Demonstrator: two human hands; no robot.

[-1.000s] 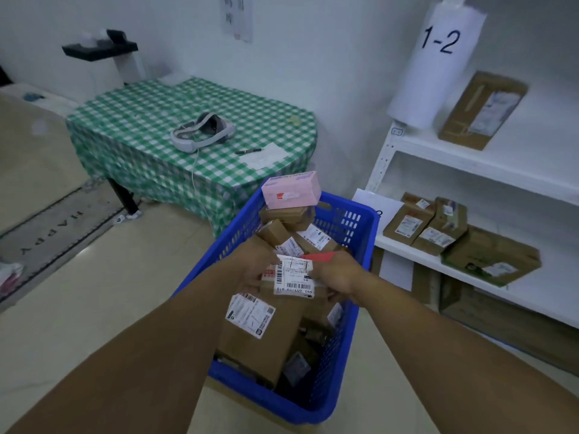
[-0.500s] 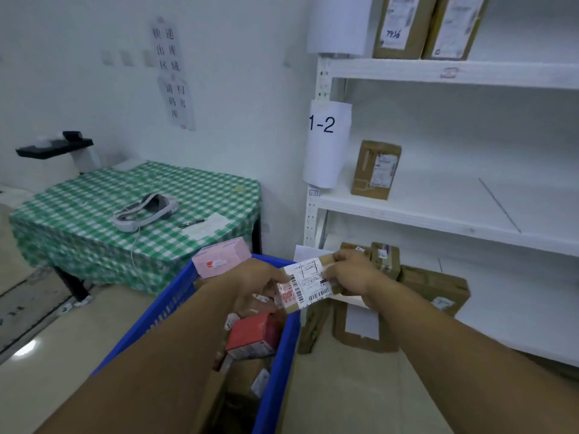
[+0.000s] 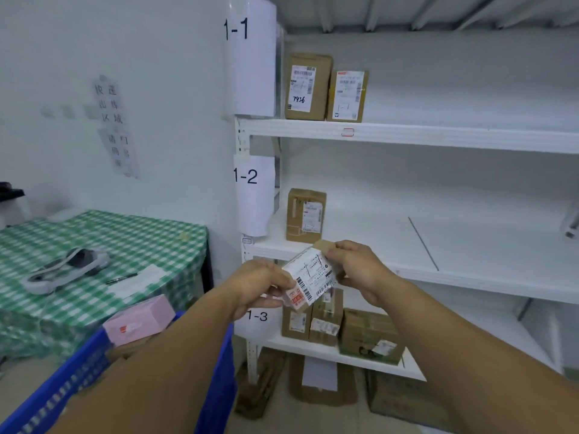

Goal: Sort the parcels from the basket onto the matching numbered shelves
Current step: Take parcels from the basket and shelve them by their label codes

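Note:
Both hands hold a small cardboard parcel (image 3: 311,277) with a white barcode label up in front of the white shelf unit. My left hand (image 3: 261,288) grips its lower left end, my right hand (image 3: 357,267) pinches its upper right end. The parcel hangs level with the front edge of the shelf (image 3: 407,270) marked by the sign 1-2 (image 3: 246,176). Signs 1-1 (image 3: 236,28) and 1-3 (image 3: 257,316) mark the shelves above and below. The blue basket (image 3: 219,386) sits low at the left, under my left forearm, with a pink box (image 3: 139,319) on top.
Shelf 1-1 carries two brown boxes (image 3: 308,86). One box (image 3: 305,214) stands on shelf 1-2, with bare shelf to its right. Shelf 1-3 holds several boxes (image 3: 326,324). Cardboard boxes (image 3: 322,380) lie on the floor beneath. A green checked table (image 3: 125,233) stands to the left.
Both hands lifted the labelled parcel out of the basket and up to the 1-2 shelf edge. My view rose from the basket to the shelf unit.

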